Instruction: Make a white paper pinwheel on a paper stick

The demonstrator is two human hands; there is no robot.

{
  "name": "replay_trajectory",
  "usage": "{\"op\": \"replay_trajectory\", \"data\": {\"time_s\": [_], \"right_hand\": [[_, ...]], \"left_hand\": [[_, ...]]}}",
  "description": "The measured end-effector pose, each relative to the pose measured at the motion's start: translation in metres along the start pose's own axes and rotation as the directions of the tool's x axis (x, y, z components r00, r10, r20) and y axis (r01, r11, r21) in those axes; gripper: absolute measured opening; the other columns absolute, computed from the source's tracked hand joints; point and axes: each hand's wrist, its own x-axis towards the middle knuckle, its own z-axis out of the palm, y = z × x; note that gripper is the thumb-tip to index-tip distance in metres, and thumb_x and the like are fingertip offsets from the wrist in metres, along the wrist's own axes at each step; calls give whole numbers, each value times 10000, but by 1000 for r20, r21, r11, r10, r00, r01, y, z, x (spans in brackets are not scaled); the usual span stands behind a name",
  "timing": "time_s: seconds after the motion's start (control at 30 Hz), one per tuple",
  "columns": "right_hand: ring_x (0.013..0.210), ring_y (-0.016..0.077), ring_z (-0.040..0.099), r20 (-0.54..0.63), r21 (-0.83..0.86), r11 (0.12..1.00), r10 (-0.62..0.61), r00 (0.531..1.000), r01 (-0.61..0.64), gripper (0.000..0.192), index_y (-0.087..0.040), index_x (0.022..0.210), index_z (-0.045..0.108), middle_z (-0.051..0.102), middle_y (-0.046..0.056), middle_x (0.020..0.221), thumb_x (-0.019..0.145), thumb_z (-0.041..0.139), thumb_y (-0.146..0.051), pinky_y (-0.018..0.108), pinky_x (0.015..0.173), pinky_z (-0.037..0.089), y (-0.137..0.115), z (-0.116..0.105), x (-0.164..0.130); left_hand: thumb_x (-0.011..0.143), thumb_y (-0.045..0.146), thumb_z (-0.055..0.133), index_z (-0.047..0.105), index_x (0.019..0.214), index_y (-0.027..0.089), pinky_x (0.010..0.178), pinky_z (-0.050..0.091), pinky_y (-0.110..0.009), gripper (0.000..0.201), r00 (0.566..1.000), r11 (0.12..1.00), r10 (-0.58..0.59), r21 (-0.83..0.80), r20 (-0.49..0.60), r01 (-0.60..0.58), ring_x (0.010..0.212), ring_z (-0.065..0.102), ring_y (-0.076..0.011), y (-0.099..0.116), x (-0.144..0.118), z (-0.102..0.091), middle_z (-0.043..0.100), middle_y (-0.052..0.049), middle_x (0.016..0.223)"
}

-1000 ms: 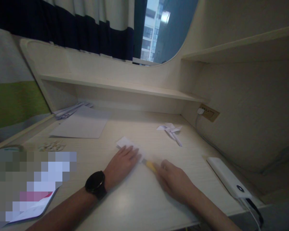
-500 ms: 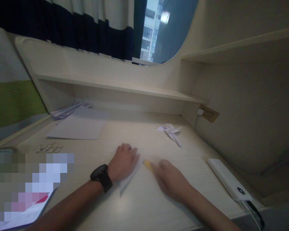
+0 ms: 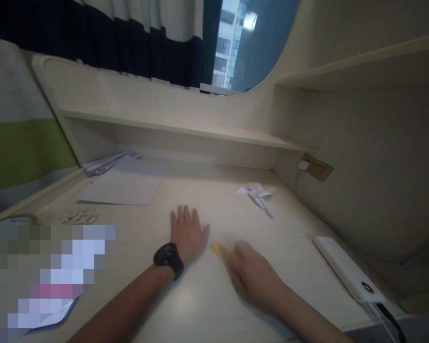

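My left hand point(image 3: 188, 233), with a black watch point(image 3: 168, 257) on the wrist, lies flat on the pale wooden desk point(image 3: 214, 305), fingers spread and pointing away from me. No paper shows under it. My right hand point(image 3: 252, 274) rests just to its right, closed around a small yellow-tipped tool point(image 3: 217, 248). The tool's tip points toward my left thumb and is blurred. I cannot tell what kind of tool it is.
A white sheet point(image 3: 121, 188) and a stack of papers point(image 3: 107, 162) lie at the back left, with small pale pieces point(image 3: 78, 216) in front. A folded paper pinwheel point(image 3: 257, 194) sits back right. A white power bank point(image 3: 346, 269) with a cable lies right, below a wall socket point(image 3: 316, 167).
My left hand has turned so its fingers point away. The white paper seen under it earlier no longer shows. My right hand with the yellow tool shifted slightly left.
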Motion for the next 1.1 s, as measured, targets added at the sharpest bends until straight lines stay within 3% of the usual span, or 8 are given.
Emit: {"op": "replay_trajectory", "data": {"time_s": [0.13,0.33,0.7,0.9,1.03,1.1], "right_hand": [[807,193,441,-17,-5,1000,6,1000,-6,460,-220,1387,377,473,80,927,927,382,-212,314,707,390,4,1,-3],[764,183,438,-34,-33,999,22,999,-23,425,-214,1371,409,479,82,907,951,365,-258,311,686,398,5,4,-6],[756,180,443,-39,-38,999,23,999,-25,407,-214,1345,429,479,69,890,942,380,-245,300,676,409,8,3,-9],[767,182,443,-38,-29,1000,-5,999,4,419,-214,1358,416,480,71,894,941,372,-233,298,668,395,10,2,-9],[767,188,439,-37,-20,1000,-12,999,11,420,-217,1353,415,481,70,890,936,375,-235,306,669,394,7,3,-9],[768,188,438,-36,-16,1000,-9,999,9,420,-216,1354,411,483,71,894,936,374,-237,310,677,396,5,4,-9]], "left_hand": [[896,534,292,405,1338,-43,1076,151,-554,735,999,999,-7,46,46,5,1329,297,-435,-4,-2,4,397,-301,1399],[905,512,288,398,1326,-91,1101,140,-517,744,999,999,28,45,44,-30,1344,287,-414,-6,-3,6,354,-330,1412],[895,493,302,417,1327,-26,1106,175,-498,685,997,998,68,18,37,-68,1361,284,-367,-9,-4,6,413,-260,1409],[930,441,274,404,1340,-45,1112,190,-479,649,979,984,178,6,95,-180,1362,295,-347,-13,-3,-2,387,-264,1424],[949,372,253,393,1369,22,1115,198,-471,564,951,958,287,-49,115,-283,1366,306,-300,-18,0,-9,400,-204,1439],[945,352,265,399,1368,33,1116,196,-473,546,953,959,283,-38,109,-281,1372,295,-297,-18,1,-13,391,-197,1447]]}}
